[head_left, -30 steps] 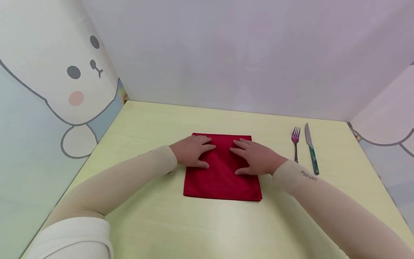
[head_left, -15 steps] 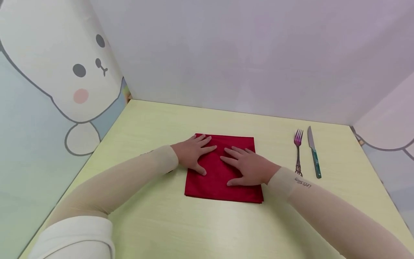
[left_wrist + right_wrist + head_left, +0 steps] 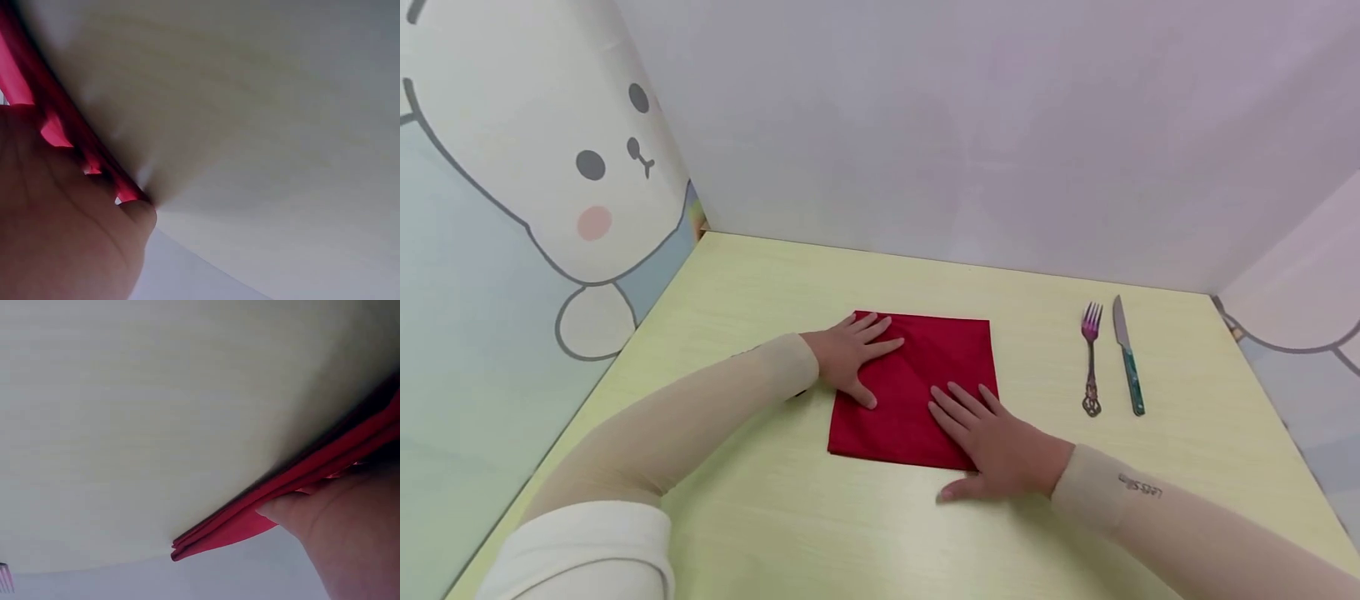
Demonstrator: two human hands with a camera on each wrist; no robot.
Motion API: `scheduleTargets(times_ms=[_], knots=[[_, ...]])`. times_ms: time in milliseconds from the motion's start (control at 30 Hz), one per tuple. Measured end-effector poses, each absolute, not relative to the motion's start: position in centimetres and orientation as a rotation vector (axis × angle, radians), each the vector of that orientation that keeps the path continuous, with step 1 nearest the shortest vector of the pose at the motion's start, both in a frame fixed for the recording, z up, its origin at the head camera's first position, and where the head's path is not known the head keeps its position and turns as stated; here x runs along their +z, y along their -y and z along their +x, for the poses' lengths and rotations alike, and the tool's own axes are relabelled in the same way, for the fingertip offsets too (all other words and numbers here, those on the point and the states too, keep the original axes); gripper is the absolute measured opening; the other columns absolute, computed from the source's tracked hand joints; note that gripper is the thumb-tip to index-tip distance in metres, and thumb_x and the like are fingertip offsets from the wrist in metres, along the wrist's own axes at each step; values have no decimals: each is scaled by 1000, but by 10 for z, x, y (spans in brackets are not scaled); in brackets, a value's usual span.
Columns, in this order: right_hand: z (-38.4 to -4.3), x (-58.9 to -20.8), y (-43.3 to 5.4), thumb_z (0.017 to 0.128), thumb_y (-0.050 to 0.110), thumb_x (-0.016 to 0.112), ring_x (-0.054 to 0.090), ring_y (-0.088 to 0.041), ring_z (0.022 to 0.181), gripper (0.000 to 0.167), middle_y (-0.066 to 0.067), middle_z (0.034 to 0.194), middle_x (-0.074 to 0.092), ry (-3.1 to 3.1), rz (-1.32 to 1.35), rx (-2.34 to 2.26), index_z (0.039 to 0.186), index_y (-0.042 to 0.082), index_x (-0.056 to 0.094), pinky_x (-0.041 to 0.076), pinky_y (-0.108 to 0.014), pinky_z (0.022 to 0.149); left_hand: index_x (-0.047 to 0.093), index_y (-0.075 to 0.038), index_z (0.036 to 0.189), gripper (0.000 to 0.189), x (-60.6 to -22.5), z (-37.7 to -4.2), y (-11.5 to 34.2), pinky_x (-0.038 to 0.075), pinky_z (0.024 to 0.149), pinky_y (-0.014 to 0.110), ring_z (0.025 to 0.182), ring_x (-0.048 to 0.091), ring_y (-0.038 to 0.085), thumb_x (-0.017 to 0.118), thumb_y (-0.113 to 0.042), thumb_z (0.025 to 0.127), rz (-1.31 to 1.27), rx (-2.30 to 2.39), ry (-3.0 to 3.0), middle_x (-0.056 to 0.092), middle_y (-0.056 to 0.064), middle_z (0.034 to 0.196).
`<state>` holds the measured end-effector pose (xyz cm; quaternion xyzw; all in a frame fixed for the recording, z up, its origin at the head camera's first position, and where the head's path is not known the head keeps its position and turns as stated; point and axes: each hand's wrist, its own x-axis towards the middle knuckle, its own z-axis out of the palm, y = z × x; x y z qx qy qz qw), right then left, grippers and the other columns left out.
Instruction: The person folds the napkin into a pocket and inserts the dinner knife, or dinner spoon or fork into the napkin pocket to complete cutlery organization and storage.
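Note:
A dark red cloth napkin point(image 3: 897, 425), folded into a square, lies flat on the table. My left hand point(image 3: 846, 352) rests spread on its upper left part, thumb pointing toward the front. Over the lower right corner lies my right hand point(image 3: 1003, 446); its fingers reach onto the cloth while the thumb extends past the front edge, over the table. In the left wrist view, the left hand point(image 3: 69, 219) lies along the napkin's edge point(image 3: 59, 94). Stacked fold layers of the napkin point(image 3: 219, 534) show beside the right hand point(image 3: 350, 525) in the right wrist view.
On the right of the pale yellow table point(image 3: 760, 517) lie a fork point(image 3: 1091, 358) with an ornate handle and a knife point(image 3: 1130, 367) with a green handle, side by side. A pale wall point(image 3: 955, 133) stands behind, with cartoon-printed panels at both sides.
My right hand has slid toward the front, from the napkin's right half to its lower right corner, uncovering the fork's handle. The left hand stays on the cloth, its fingers spread wider.

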<state>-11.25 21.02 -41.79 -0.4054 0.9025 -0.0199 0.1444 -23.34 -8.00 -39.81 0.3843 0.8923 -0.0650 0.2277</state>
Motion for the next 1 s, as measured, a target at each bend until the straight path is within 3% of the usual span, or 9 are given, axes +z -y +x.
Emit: scheduleTargets(times_ms=[300,533,733,1000], knots=[[-83,-436,-241,89,84,44,6,-34,157,106,-7,172,15,-2667,-1237,-113,165,12,26,12,-59,123,7,-29,168,112,-398,-236,80,-2,125,52,157,-10,33,64,-76,84,1079,-154,-2453,-4,7,173],[-81,-439,-243,91,82,45,11,-34,157,103,-7,171,17,-2708,-1297,-115,164,12,27,13,-55,123,7,-29,168,113,-400,-237,81,-2,125,51,157,-10,33,64,-77,83,1059,-145,-2453,-3,6,173],[-80,-434,-239,93,78,49,15,-34,156,100,-8,170,22,-2753,-1281,-154,163,10,30,14,-54,123,16,-30,167,105,-399,-239,86,4,126,45,158,-4,31,68,-71,86,1086,-97,-2484,2,5,173],[-57,-424,-220,94,77,48,33,-41,148,94,-15,163,35,-2850,-1005,-164,159,11,40,36,-56,115,27,-40,163,96,-398,-244,98,4,126,41,158,2,28,76,-64,84,1209,-81,-2470,8,0,173]])
